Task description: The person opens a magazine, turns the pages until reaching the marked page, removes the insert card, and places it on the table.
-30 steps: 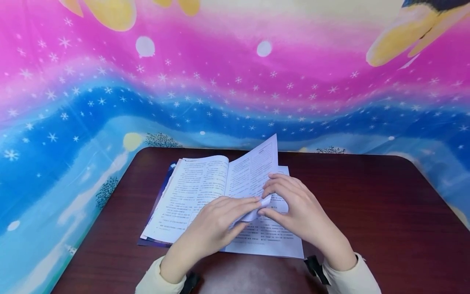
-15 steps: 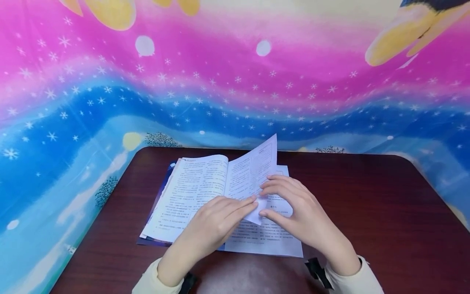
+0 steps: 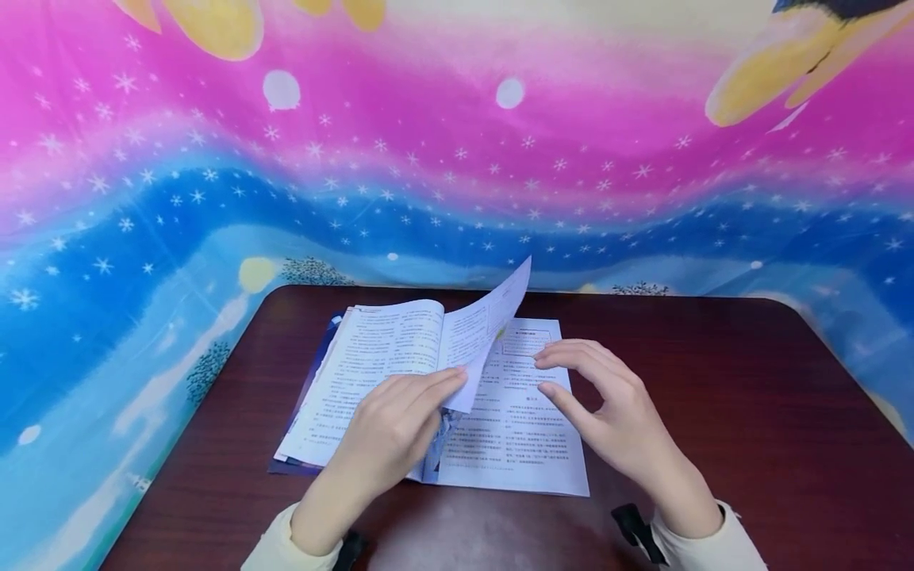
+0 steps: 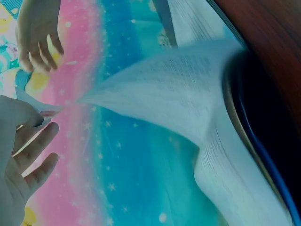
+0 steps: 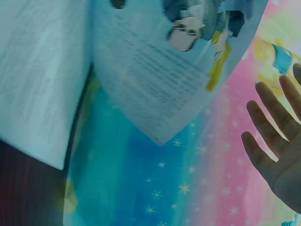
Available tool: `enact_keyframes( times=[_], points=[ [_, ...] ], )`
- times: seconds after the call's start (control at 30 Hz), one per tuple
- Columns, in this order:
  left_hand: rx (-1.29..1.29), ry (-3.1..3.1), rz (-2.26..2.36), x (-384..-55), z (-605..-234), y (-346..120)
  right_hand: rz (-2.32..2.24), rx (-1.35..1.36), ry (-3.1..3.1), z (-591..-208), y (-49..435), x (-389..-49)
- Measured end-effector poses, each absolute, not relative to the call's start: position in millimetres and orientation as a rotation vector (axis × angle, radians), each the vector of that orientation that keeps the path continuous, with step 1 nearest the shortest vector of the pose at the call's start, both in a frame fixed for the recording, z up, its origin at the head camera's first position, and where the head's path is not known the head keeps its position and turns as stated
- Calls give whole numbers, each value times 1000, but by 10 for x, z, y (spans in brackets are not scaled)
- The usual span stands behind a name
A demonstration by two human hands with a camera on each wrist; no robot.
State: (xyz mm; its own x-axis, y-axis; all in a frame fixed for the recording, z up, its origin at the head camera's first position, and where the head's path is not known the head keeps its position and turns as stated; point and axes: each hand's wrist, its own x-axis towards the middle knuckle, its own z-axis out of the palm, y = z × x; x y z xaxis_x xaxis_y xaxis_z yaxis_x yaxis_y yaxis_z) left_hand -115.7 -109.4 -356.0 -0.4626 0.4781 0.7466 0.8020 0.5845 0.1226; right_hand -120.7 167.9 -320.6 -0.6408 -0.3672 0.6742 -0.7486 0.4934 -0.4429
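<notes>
A magazine [image 3: 514,468] with printed text lies spread on the table. One of its pages [image 3: 485,317] stands up from the middle, curving toward the left. My left hand [image 3: 396,420] pinches this page near its lower corner, thumb against the fingers as the left wrist view shows. Over the right-hand side of the magazine is my right hand [image 3: 614,404], fingers spread and nothing held, apart from the raised page. In the right wrist view the lifted page [image 5: 155,80] shows text and a picture of a person.
The dark brown wooden table [image 3: 750,396] extends to both sides of the magazine. Behind it hangs a colourful backdrop cloth [image 3: 428,159] with snowflakes. Each cream sleeve [image 3: 707,547] has a black strap near the wrist.
My left hand has drawn the page leftward, so it curls over and more of the page beneath shows. My right hand has let go of the page and moved slightly right.
</notes>
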Motion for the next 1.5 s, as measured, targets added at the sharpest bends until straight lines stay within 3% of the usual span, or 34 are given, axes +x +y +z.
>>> enact_keyframes(
  times=[0.63, 1.5],
  points=[
    [-727, -2302, -544, -1040, -3645, -1746, 676, 791, -2465, -3537, 2043, -1227],
    [-578, -2598, -423, -916, -3866, -2222, 440, 991, -2610, -3977, 2301, -1212]
  ],
)
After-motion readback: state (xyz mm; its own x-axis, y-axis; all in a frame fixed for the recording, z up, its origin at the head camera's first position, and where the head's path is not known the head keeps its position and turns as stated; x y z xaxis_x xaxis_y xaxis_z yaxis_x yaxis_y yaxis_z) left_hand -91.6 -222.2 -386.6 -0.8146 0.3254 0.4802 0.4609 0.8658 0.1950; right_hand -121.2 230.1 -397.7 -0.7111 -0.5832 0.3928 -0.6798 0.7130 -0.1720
